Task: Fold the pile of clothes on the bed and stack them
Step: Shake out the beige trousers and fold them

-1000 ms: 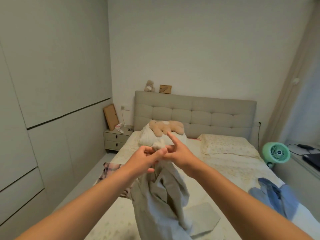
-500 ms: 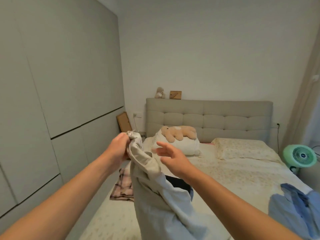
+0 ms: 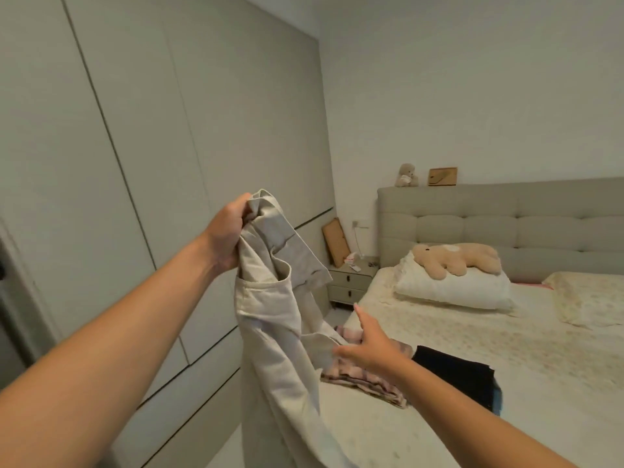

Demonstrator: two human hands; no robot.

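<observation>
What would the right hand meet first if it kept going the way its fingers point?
Most likely the beige trousers hanging from the left hand. The right hand is open, fingers aimed up-left at the cloth and seemingly almost on it, though depth is unclear.

The beige trousers (image 3: 270, 332) run off the picture's bottom edge, legs unseen.

Open air above the bed (image 3: 506, 349), room to sweep across the middle of the mattress. Near the left edge a folded plaid garment (image 3: 364, 376) and a dark folded garment (image 3: 456, 373) take up space. At the head, the white pillow (image 3: 452, 288) carries a plush bear (image 3: 452, 260). The wardrobe wall (image 3: 169, 163) closes off the left, with a narrow floor strip (image 3: 233, 444) between it and the bed.
</observation>
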